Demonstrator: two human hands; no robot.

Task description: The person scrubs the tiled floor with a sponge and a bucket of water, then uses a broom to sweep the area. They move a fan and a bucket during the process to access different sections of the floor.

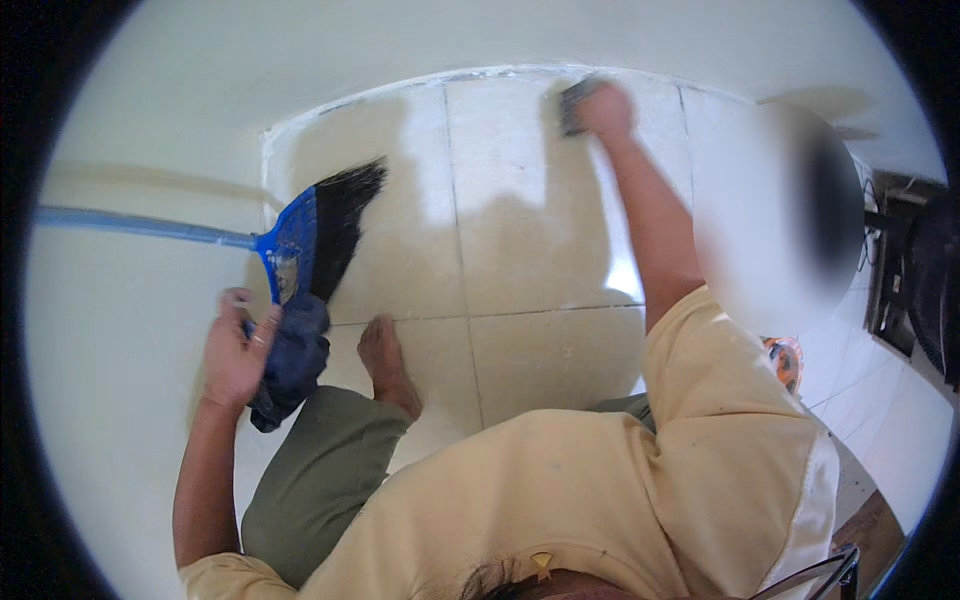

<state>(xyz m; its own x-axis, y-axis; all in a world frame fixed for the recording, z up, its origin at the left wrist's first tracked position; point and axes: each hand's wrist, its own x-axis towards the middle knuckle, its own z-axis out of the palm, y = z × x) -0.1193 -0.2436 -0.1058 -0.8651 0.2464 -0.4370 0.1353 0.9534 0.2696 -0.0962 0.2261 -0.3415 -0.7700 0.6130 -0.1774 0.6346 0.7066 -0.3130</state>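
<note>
My right hand (609,111) grips a dark block-like pad (576,106), blurred, against the floor tiles near the foot of the wall. Whitish residue runs along that wall joint (480,73). On the left, my left hand (234,354) is beside a bunched dark cloth (294,352), thumb and fingers apart. Whether the fingers hold the cloth is unclear. Just above the cloth is a broom (289,244) with a blue head and black bristles (345,217). Its long handle (150,225) extends left across the pale wall.
Pale floor tiles (532,262) with dark grout lines lie before me, wet-looking or shiny in places. My bare foot (386,360) rests on them. An orange patterned object (786,364) is partly hidden behind my sleeve. A dark frame-like object (892,270) stands far right, beside a blurred area.
</note>
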